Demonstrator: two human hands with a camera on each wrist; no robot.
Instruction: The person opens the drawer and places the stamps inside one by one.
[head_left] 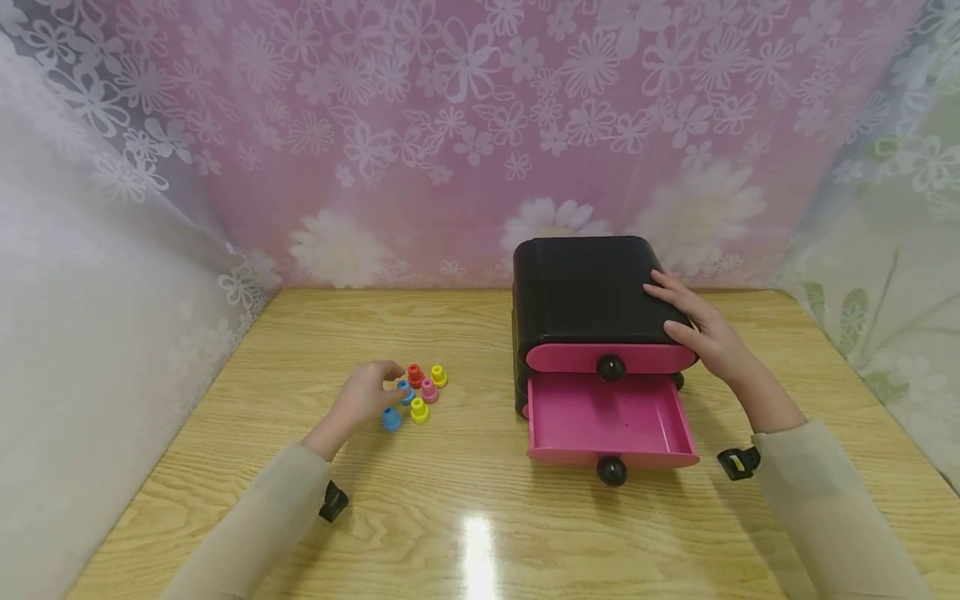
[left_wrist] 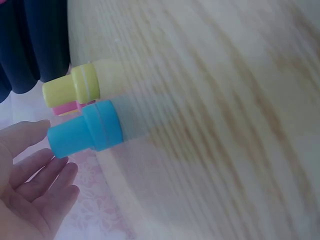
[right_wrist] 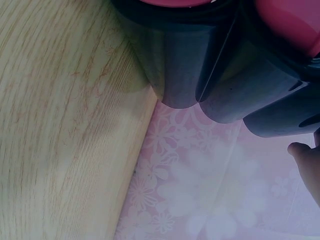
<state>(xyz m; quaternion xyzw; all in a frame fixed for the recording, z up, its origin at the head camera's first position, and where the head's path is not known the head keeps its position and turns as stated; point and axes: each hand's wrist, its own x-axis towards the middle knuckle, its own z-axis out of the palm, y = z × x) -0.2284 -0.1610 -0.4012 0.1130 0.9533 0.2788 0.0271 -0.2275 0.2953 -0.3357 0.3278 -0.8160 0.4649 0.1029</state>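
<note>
Several small plastic pieces, each a narrow cylinder on a wider base like a toy stamp, stand in a cluster on the table. Among them are a red piece, a pink piece, a yellow piece and a front blue piece. My left hand reaches into the cluster, thumb and fingers parted beside another blue piece. Over the right edge of a black drawer cabinet, my right hand rests with fingers spread on its top. The lower pink drawer is pulled out, with nothing inside.
The upper pink drawer is closed, its round black knob facing me. The wood-grain table ends at a pink flowered curtain behind. Pale flowered cloth hangs at both sides.
</note>
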